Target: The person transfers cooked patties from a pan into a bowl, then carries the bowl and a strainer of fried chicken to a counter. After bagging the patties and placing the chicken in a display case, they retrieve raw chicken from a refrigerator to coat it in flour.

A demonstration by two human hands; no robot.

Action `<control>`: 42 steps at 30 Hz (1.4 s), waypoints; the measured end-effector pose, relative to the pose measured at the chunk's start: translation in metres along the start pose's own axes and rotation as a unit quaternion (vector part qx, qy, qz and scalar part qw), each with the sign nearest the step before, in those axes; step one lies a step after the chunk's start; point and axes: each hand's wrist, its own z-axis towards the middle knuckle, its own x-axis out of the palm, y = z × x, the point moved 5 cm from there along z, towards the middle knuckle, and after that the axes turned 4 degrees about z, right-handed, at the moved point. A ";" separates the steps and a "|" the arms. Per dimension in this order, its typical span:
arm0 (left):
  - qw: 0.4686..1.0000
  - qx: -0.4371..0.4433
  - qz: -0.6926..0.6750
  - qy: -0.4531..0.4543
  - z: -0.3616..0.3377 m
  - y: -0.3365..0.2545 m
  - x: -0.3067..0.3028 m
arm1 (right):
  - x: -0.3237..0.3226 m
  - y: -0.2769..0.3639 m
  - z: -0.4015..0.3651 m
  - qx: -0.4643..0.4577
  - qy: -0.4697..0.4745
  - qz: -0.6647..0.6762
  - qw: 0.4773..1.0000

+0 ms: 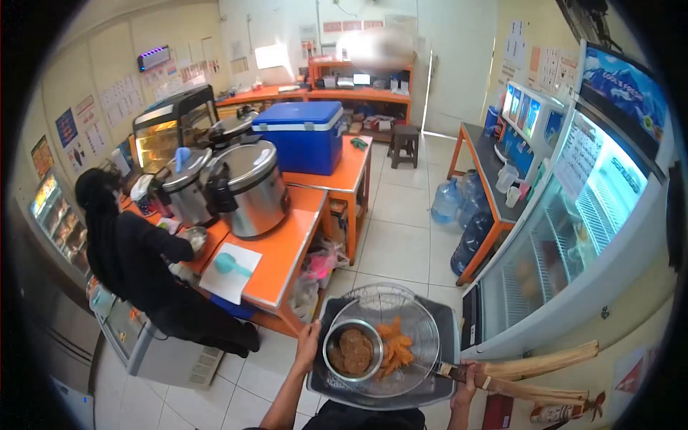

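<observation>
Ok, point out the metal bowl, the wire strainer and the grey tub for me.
Metal bowl (352, 323): head view, far inner wall at the rim.
Wire strainer (426, 344): head view, bare mesh, right side.
Grey tub (450, 334): head view, right wall.

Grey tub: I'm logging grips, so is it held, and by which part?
The left hand holds the grey tub by its left rim. The right hand is at its right rim, beside a wooden handle; what it grips cannot be told.

L fingers (313, 332), R fingers (470, 373) at tub (450, 326) w/ strainer (423, 326) + bowl (351, 325) of patties (355, 351)
</observation>
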 end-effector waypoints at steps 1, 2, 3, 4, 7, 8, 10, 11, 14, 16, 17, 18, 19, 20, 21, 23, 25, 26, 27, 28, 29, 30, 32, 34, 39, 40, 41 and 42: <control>1.000 -0.002 0.006 -0.013 0.015 -0.029 0.018 | 0.005 0.009 0.015 0.001 -0.014 -0.012 1.000; 1.000 -0.011 -0.001 -0.006 0.039 -0.035 0.036 | 0.019 0.017 0.046 -0.005 -0.022 -0.015 1.000; 1.000 -0.011 -0.010 0.000 0.077 -0.040 0.056 | 0.036 0.020 0.087 -0.016 -0.027 -0.013 0.999; 1.000 -0.011 -0.018 0.007 0.115 -0.045 0.079 | 0.049 0.021 0.127 -0.017 -0.021 -0.009 1.000; 1.000 0.022 -0.001 -0.016 0.208 -0.059 0.140 | 0.061 0.014 0.244 -0.011 -0.002 0.001 1.000; 1.000 0.020 0.004 -0.016 0.224 -0.058 0.151 | 0.062 0.007 0.274 -0.012 0.009 -0.009 1.000; 0.999 -0.004 -0.018 -0.033 0.268 -0.079 0.191 | 0.075 -0.005 0.365 -0.017 0.038 -0.026 0.999; 0.998 -0.016 -0.042 -0.037 0.285 -0.088 0.211 | 0.082 -0.008 0.405 -0.027 0.041 -0.038 0.998; 0.994 0.026 -0.045 -0.097 0.345 -0.114 0.261 | 0.118 -0.015 0.528 -0.010 0.081 -0.032 0.996; 0.987 0.044 -0.066 -0.138 0.378 -0.141 0.279 | 0.160 -0.010 0.592 0.068 0.145 0.020 0.987; 0.983 0.011 -0.127 -0.134 0.390 -0.155 0.293 | 0.182 -0.011 0.628 0.048 0.140 -0.006 0.989; 0.982 0.010 -0.120 -0.148 0.411 -0.151 0.293 | 0.198 -0.020 0.661 0.053 0.156 -0.005 0.986; 0.980 0.012 -0.120 -0.159 0.440 -0.139 0.294 | 0.213 -0.030 0.700 0.051 0.176 -0.008 0.983; 0.978 0.015 -0.123 -0.169 0.470 -0.133 0.303 | 0.232 -0.035 0.741 0.045 0.196 -0.011 0.979; 0.971 0.003 -0.167 -0.171 0.487 -0.161 0.321 | 0.258 -0.037 0.773 0.027 0.222 -0.018 0.975; 0.969 -0.007 -0.132 -0.209 0.534 -0.139 0.324 | 0.298 -0.041 0.816 0.052 0.220 -0.020 0.974; 0.967 -0.015 -0.092 -0.236 0.587 -0.166 0.341 | 0.330 -0.068 0.883 0.053 0.222 -0.013 0.974; 0.963 0.000 -0.084 -0.256 0.629 -0.168 0.349 | 0.352 -0.077 0.914 0.052 0.222 0.000 0.974; 0.959 0.006 -0.069 -0.275 0.662 -0.159 0.355 | 0.375 -0.090 0.940 0.060 0.214 0.013 0.975; 0.955 0.010 -0.050 -0.293 0.700 -0.159 0.356 | 0.403 -0.108 0.974 0.062 0.226 0.015 0.972; 0.954 0.078 -0.057 -0.285 0.738 -0.159 0.362 | 0.412 -0.122 1.007 0.074 0.232 0.004 0.970; 0.957 0.049 -0.078 -0.274 0.757 -0.167 0.376 | 0.413 -0.127 1.035 0.087 0.238 -0.018 0.967; 0.960 0.010 -0.124 -0.253 0.820 -0.218 0.395 | 0.453 -0.114 1.083 0.046 0.241 -0.048 0.968; 0.963 -0.008 -0.111 -0.245 0.886 -0.232 0.408 | 0.494 -0.117 1.135 0.035 0.248 -0.040 0.967; 0.963 -0.020 -0.107 -0.246 1.017 -0.273 0.444 | 0.571 -0.155 1.276 0.055 0.245 -0.062 0.966; 0.958 -0.023 -0.140 -0.249 1.046 -0.272 0.453 | 0.597 -0.169 1.307 0.066 0.263 -0.060 0.961; 0.954 -0.024 -0.121 -0.275 1.074 -0.274 0.455 | 0.622 -0.182 1.336 0.078 0.280 -0.058 0.955; 0.949 -0.032 -0.101 -0.298 1.096 -0.280 0.457 | 0.641 -0.191 1.363 0.094 0.293 -0.062 0.950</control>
